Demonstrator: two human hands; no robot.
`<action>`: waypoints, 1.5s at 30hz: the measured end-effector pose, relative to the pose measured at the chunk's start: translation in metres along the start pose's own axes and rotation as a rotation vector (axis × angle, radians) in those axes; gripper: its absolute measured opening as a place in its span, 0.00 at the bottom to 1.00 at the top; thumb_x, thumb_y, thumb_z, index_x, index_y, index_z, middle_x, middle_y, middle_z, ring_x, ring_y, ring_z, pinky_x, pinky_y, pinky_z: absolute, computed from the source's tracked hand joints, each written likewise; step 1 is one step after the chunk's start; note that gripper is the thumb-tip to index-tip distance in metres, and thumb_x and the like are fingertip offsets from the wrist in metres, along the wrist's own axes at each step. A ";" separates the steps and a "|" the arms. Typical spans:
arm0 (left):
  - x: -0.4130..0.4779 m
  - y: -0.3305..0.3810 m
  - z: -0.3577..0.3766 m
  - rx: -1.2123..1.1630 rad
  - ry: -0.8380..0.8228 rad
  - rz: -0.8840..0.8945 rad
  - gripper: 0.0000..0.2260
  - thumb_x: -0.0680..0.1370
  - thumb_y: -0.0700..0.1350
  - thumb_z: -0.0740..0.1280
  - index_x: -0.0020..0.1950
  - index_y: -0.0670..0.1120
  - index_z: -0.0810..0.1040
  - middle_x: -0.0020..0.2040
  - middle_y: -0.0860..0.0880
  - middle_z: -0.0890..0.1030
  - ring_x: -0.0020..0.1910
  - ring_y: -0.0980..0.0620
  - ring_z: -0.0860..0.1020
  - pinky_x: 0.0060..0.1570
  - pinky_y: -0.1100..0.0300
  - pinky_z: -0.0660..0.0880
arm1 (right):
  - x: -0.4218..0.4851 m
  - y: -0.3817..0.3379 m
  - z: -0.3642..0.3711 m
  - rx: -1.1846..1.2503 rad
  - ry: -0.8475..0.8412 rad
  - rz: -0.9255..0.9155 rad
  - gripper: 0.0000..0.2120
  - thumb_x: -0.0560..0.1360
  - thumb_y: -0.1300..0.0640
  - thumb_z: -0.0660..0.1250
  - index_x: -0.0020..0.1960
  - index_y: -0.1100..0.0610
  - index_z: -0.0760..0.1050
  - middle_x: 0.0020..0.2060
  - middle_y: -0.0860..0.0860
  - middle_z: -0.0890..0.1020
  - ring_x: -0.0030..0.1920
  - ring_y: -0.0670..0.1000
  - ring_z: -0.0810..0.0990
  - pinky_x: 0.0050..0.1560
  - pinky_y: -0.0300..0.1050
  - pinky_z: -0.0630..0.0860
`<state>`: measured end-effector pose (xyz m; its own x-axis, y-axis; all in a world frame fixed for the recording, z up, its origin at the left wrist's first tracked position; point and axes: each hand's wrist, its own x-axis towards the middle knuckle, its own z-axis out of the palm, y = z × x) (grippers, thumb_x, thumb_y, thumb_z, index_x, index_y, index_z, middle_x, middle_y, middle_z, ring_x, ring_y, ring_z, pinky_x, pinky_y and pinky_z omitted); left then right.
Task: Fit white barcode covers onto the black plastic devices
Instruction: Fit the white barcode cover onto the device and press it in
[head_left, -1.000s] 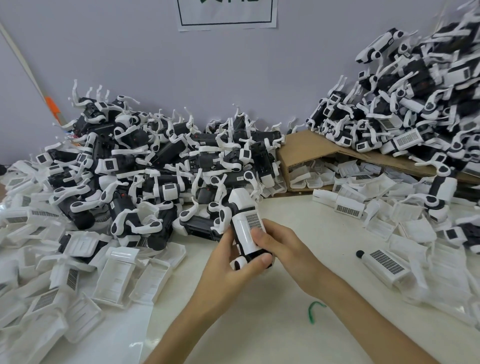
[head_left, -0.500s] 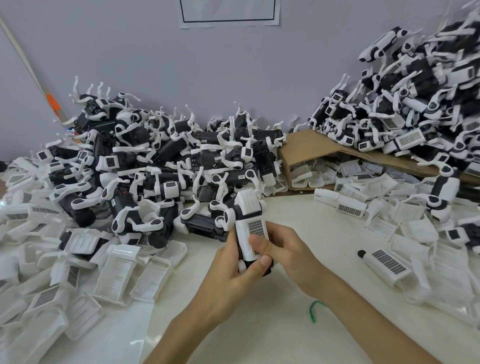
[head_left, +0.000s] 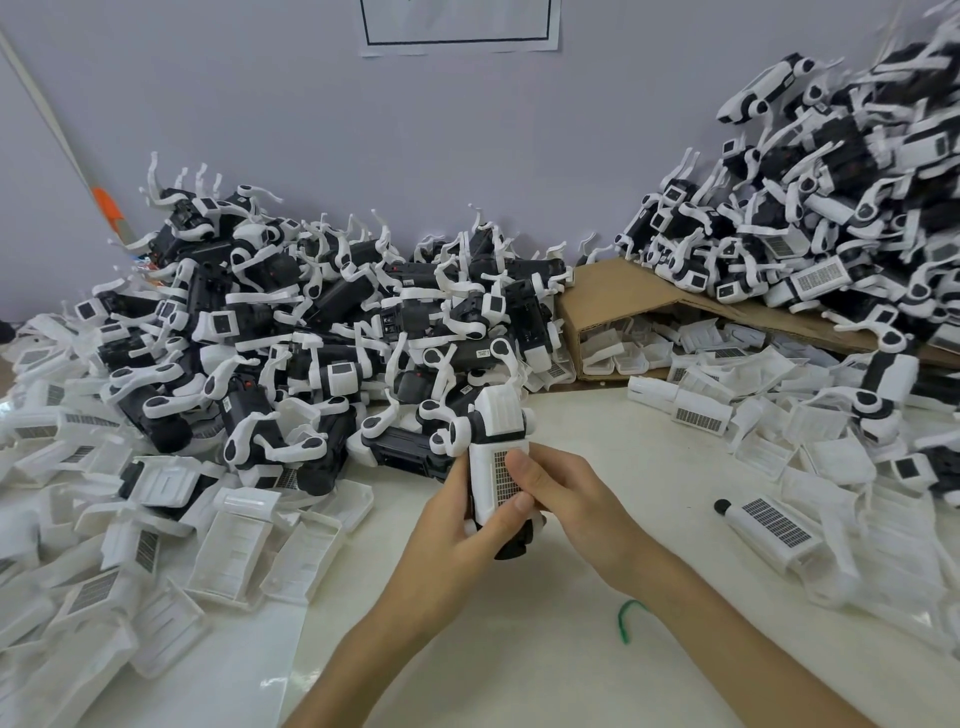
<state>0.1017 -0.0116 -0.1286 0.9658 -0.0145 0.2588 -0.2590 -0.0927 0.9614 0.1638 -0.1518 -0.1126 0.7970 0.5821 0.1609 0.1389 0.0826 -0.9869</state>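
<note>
Pale tabletop (head_left: 597, 415) all round, and at its middle the left hand (head_left: 457, 525) and right hand (head_left: 566, 499) clamp one black plastic device (head_left: 514, 545), thumbs pressing its white barcode cover (head_left: 493, 478). It looks light, stiff and slick; best held by the long edges, since the clips are likely brittle. A heap of black-and-white devices (head_left: 311, 338) crowds ten o'clock, loose white plastic covers (head_left: 234, 535) eight, a brown cardboard box (head_left: 623, 291) one.

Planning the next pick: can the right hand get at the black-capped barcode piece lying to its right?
Likely yes, once freed: the right hand now grips the held device; only bare table separates it from the black-capped piece.
</note>
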 end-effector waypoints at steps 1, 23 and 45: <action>0.000 0.000 0.000 0.006 0.003 -0.005 0.13 0.73 0.60 0.69 0.57 0.64 0.76 0.48 0.51 0.85 0.47 0.52 0.83 0.46 0.57 0.81 | 0.000 0.000 0.000 -0.003 -0.004 -0.006 0.14 0.76 0.45 0.62 0.47 0.55 0.79 0.34 0.42 0.82 0.36 0.41 0.79 0.39 0.32 0.74; 0.009 -0.008 -0.019 0.946 0.343 0.335 0.25 0.66 0.37 0.80 0.60 0.52 0.83 0.54 0.56 0.84 0.56 0.55 0.78 0.62 0.57 0.60 | -0.003 0.008 -0.006 -0.579 0.098 -0.369 0.42 0.71 0.42 0.77 0.77 0.41 0.56 0.60 0.40 0.78 0.54 0.46 0.82 0.51 0.43 0.80; 0.005 -0.006 -0.014 1.125 0.588 0.460 0.18 0.68 0.42 0.68 0.57 0.52 0.83 0.51 0.56 0.82 0.52 0.53 0.75 0.53 0.55 0.61 | -0.010 0.005 0.013 -0.252 0.189 -0.302 0.22 0.68 0.51 0.76 0.60 0.46 0.73 0.43 0.43 0.82 0.39 0.45 0.81 0.39 0.36 0.77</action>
<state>0.1084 0.0026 -0.1314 0.5733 0.1342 0.8083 -0.1333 -0.9581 0.2536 0.1485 -0.1469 -0.1191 0.7889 0.4022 0.4647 0.5028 0.0125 -0.8643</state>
